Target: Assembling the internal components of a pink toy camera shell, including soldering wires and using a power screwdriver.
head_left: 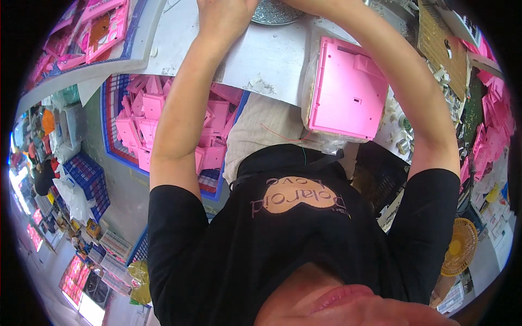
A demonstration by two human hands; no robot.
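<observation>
The person's left hand [227,11] is at the top edge of the frame, left of centre, and the right hand [305,4] is at the same edge, just right of centre; the fingers of both are cut off by the border, so whether they are spread, drawn together or gripping something cannot be made out; between the hands, at top centre, sits a round silvery metal dish [276,20], partly cropped, its far side out of sight; the left hand is just beside its left edge, while the right hand overlaps its upper right, and contact is unclear in both cases.

The dish is on a pale worktable [272,54]; right of centre in the upper half, a pink rectangular panel [348,92] lies near the inside of the right forearm, with a small slot in its face and a raised block near its upper right; thin wires [283,133] hang just left of its lower end; left of centre, a blue crate [110,130] full of pink plastic pieces [155,106] is partly hidden by the left forearm; more pink frames [111,35] lie at the upper left; brown cardboard [443,49] is at the upper right.
</observation>
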